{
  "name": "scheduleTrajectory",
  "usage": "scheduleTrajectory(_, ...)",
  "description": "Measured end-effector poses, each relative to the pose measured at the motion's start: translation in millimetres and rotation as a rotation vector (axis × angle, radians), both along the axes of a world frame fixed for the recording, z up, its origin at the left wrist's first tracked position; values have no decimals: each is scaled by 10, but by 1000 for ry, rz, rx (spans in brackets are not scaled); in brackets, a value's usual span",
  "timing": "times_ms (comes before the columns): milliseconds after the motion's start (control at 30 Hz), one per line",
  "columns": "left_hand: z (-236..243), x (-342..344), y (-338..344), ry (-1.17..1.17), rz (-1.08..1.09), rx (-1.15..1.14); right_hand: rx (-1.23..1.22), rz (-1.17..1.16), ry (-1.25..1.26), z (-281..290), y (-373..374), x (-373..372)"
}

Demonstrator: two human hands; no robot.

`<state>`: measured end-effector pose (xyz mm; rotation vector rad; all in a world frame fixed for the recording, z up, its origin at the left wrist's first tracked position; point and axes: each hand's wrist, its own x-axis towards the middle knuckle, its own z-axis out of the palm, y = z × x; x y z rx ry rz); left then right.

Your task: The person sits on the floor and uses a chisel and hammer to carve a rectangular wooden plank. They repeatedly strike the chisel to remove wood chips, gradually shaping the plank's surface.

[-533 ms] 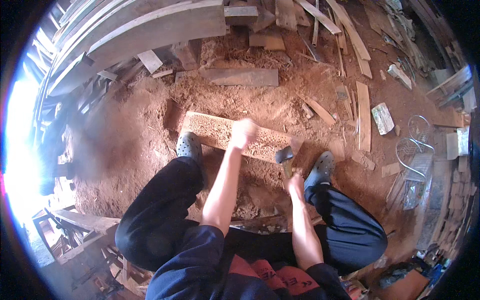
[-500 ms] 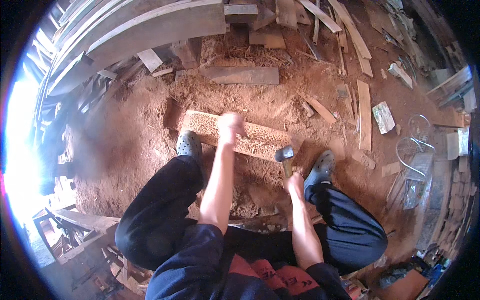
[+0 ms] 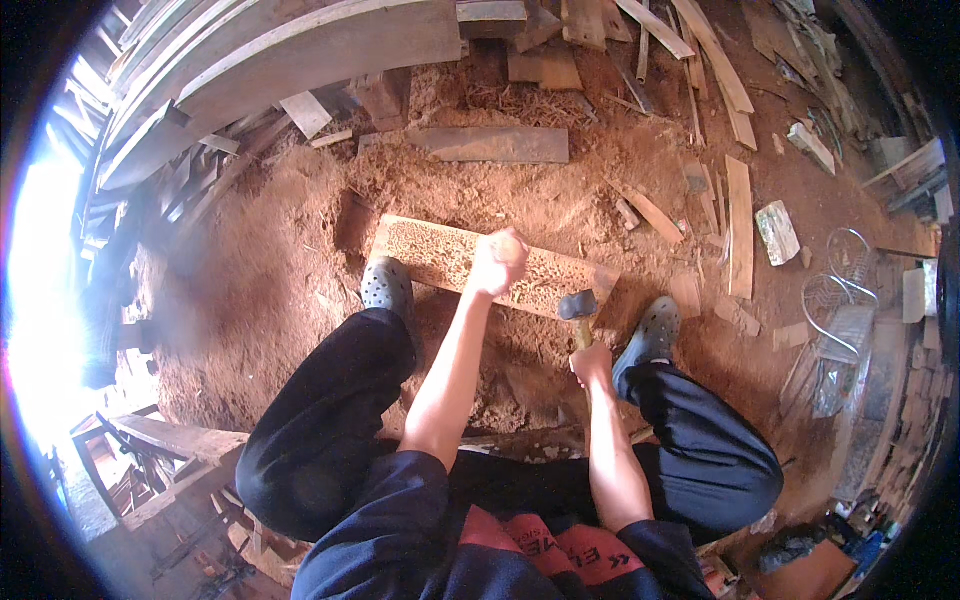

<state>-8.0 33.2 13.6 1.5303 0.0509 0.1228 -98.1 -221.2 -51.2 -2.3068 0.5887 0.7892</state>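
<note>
Wooden, the board lay at twelve o'clock, dirt spreading past its nine-o'clock end. Over it my left hand curled, contents unclear; apart, my right hand gripped a hammer at one o'clock. Lettering marked my shirt's red patch.

dark printed letters on red chest panel, navy shirt, large characters, smaller line alongside, partly lost in folds

the board in the middle is light tan with dark speckles. the hammer has a dark grey head and yellowish handle. the shoes are grey with dark dots, the dirt reddish brown.
</note>
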Motion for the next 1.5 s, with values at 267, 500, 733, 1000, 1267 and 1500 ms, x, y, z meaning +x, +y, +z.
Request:
scheduleTrajectory(267,-91,-24,-326,-37,-147,384,235,-305,-131,989,118,265)
scheduleTrajectory(500,-47,-8,-320,20,-118,430,534,-307,-1097,2589,189,382)
scheduleTrajectory(733,-305,29,-346,-11,-190,264,112,47,-971,1563,532,85)
scheduleTrajectory(1000,-264,10,-412,44,-185,352,420,-92,-866,2198,598,108)
scheduleTrajectory(1267,-155,-21,-404,-45,-152,403,554,-411,-1219,1862,724,171)
scheduleTrajectory(1500,-127,-38,-366,10,-156,329,132,-294,-203,828,290,199)
